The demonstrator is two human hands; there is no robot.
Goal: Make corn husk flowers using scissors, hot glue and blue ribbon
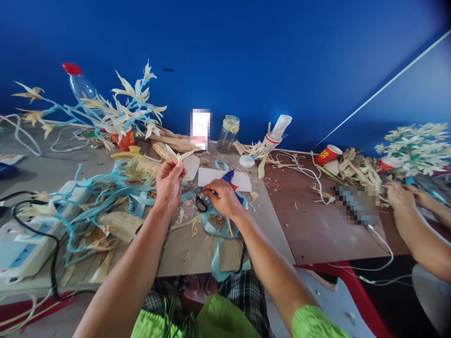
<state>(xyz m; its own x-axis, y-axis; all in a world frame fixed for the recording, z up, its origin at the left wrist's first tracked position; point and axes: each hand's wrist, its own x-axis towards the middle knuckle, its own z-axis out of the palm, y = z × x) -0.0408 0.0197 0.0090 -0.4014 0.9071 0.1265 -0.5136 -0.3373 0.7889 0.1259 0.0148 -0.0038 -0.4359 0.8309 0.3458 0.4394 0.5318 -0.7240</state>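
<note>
My left hand (169, 182) is raised above the table, its fingers pinched on a pale corn-husk flower (180, 156). My right hand (222, 196) rests lower on the table, closed around a blue glue gun (229, 177) that lies over a white sheet of paper (211, 177). Black-handled scissors (200, 203) lie just left of my right hand. Light blue ribbon (218, 234) loops under my right wrist and hangs over the table's front edge.
A tangle of blue ribbon and husk strips (98, 206) lies left, beside white power strips (24, 244) with black cable. Husk-flower branches stand in a red cup (124, 139). A glass jar (227, 133), paper cups (327, 154) and another person's arms (419, 225) lie right.
</note>
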